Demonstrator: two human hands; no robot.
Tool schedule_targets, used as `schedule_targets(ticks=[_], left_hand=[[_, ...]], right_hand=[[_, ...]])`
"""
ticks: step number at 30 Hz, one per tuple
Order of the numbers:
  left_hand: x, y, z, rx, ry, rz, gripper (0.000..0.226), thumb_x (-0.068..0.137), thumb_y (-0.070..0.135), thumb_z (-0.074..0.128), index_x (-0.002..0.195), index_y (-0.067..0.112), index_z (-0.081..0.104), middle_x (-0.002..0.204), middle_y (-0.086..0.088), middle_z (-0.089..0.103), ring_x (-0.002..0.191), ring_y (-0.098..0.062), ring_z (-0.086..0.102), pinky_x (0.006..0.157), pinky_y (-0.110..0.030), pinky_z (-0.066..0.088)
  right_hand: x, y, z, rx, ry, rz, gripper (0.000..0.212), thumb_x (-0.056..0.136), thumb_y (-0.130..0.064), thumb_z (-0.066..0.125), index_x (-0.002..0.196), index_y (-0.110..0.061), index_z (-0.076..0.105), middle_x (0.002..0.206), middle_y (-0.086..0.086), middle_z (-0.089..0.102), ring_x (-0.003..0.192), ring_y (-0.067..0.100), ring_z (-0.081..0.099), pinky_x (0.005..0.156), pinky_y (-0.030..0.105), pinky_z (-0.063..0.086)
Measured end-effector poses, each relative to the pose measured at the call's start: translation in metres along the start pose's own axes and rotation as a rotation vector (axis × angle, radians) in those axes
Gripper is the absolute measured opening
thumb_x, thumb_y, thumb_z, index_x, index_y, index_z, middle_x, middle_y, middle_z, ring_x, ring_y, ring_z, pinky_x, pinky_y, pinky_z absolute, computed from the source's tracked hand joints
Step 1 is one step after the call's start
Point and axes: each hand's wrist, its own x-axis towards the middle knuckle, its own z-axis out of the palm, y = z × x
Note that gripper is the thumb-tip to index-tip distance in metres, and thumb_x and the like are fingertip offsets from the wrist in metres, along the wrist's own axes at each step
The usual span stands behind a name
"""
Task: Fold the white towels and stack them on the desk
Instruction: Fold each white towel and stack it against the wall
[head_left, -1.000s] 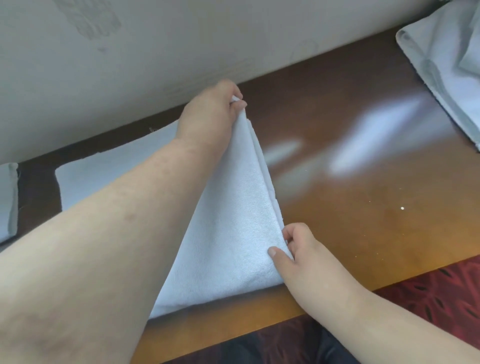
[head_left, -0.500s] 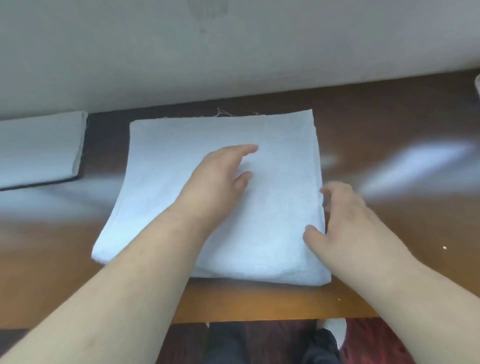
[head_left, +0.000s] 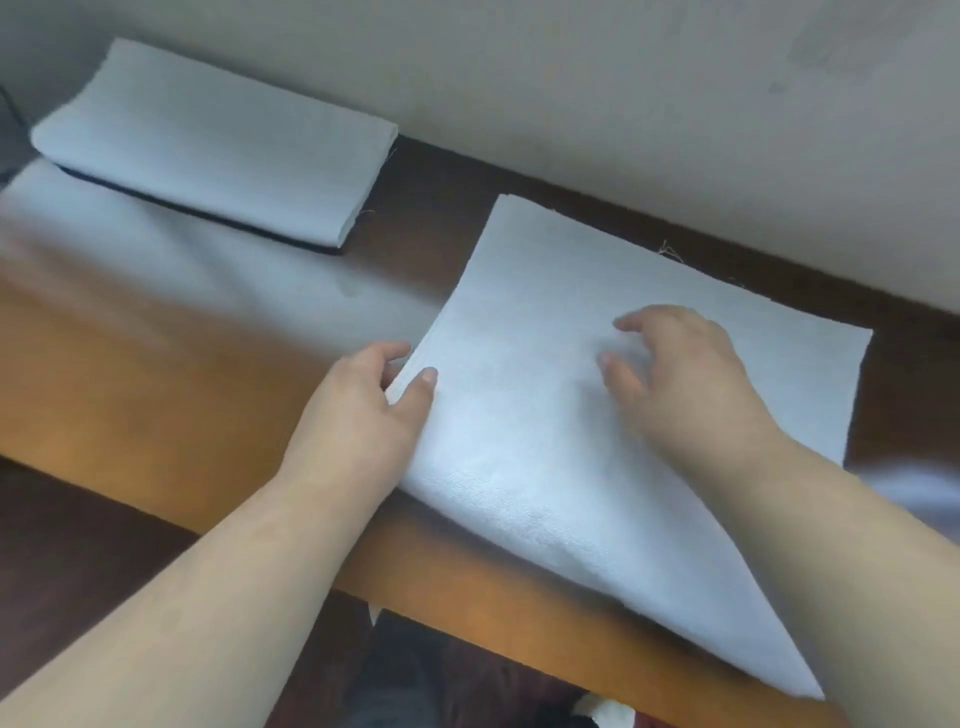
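one folded towel (head_left: 208, 145) lies finished on the bench (head_left: 156, 364); left hand (head_left: 363, 410) pinches a half-folded towel's (head_left: 545, 415) edge, right hand (head_left: 685, 374) hovers, fingers spread.

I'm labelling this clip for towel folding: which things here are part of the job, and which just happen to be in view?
Part of the job:
half-folded towel
folded towel
desk
left hand, pinching the towel's edge
right hand, spread above the towel

Just in view:
wall
dark patterned floor
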Motion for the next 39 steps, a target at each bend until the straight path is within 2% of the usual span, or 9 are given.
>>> schedule_targets(ticks=[6,9,15,21,25,32,35,37,39], left_hand=[[-0.027,-0.015,-0.002,-0.189,-0.016,0.016,0.039,0.079,0.065,0.045,0.117,0.061,0.041,0.106,0.037,0.053,0.097,0.016,0.050,0.073,-0.018,0.044],[-0.029,-0.021,-0.008,-0.209,-0.032,0.019,0.034,0.078,0.069,0.041,0.110,0.073,0.033,0.103,0.034,0.051,0.093,0.015,0.051,0.069,-0.018,0.043],[-0.032,-0.031,-0.012,-0.140,-0.020,0.080,0.030,0.083,0.066,0.045,0.111,0.063,0.036,0.090,0.022,0.054,0.081,0.006,0.054,0.057,-0.017,0.039],[-0.028,-0.030,-0.013,-0.086,-0.048,0.084,0.043,0.088,0.058,0.044,0.128,0.050,0.030,0.094,0.019,0.054,0.086,0.001,0.054,0.069,-0.020,0.042],[-0.025,-0.025,-0.013,-0.025,-0.060,0.053,0.025,0.091,0.054,0.045,0.112,0.044,0.038,0.082,0.014,0.057,0.078,-0.003,0.056,0.060,-0.022,0.044],[-0.030,-0.010,-0.011,0.145,0.041,0.050,0.043,0.092,0.034,0.054,0.133,0.034,0.040,0.097,0.011,0.049,0.103,-0.020,0.045,0.091,-0.041,0.045],[-0.026,0.005,-0.010,0.239,0.146,0.357,0.052,0.084,0.004,0.058,0.133,0.022,0.053,0.121,-0.003,0.055,0.115,-0.027,0.046,0.098,-0.045,0.040],[-0.020,0.020,0.001,0.286,0.050,0.614,0.051,0.081,0.004,0.055,0.130,0.016,0.059,0.129,-0.006,0.059,0.125,-0.029,0.051,0.106,-0.043,0.038],[-0.017,0.031,0.015,0.429,-0.202,0.642,0.054,0.095,0.029,0.046,0.148,0.020,0.038,0.154,-0.005,0.036,0.145,-0.024,0.027,0.119,-0.041,0.019]], right_hand=[[0.136,-0.080,0.021,-0.027,-0.048,-0.122,0.060,0.093,-0.050,0.051,0.145,-0.022,0.040,0.144,0.005,0.048,0.134,0.030,0.040,0.110,0.044,0.034],[0.166,-0.079,0.033,-0.159,-0.058,-0.076,0.050,0.094,-0.054,0.048,0.131,-0.021,0.054,0.134,0.010,0.055,0.127,0.033,0.046,0.106,0.043,0.038],[0.170,-0.070,0.043,-0.161,0.119,-0.171,0.035,0.101,-0.043,0.039,0.113,-0.012,0.051,0.107,0.017,0.062,0.099,0.037,0.057,0.075,0.034,0.036],[0.171,-0.068,0.049,-0.121,0.204,-0.149,0.031,0.101,-0.041,0.038,0.111,-0.014,0.049,0.105,0.011,0.063,0.097,0.034,0.058,0.074,0.031,0.036],[0.179,-0.063,0.046,-0.073,0.241,-0.158,0.031,0.100,-0.040,0.041,0.111,-0.014,0.052,0.107,0.010,0.063,0.100,0.030,0.058,0.075,0.026,0.033],[0.173,-0.067,0.045,-0.120,0.272,-0.030,0.045,0.093,-0.055,0.048,0.119,-0.021,0.057,0.127,0.004,0.056,0.120,0.028,0.049,0.099,0.040,0.033],[0.137,-0.074,0.035,-0.006,0.322,-0.098,0.039,0.099,-0.040,0.044,0.132,-0.022,0.054,0.137,0.000,0.051,0.129,0.024,0.044,0.115,0.049,0.021],[0.096,-0.073,0.040,0.018,0.262,-0.144,0.039,0.100,-0.027,0.041,0.137,-0.021,0.051,0.144,0.002,0.047,0.137,0.024,0.037,0.116,0.054,0.020],[0.051,-0.058,0.048,-0.014,0.172,-0.049,0.045,0.100,-0.028,0.039,0.145,-0.024,0.041,0.156,0.003,0.033,0.147,0.023,0.021,0.119,0.055,0.012]])
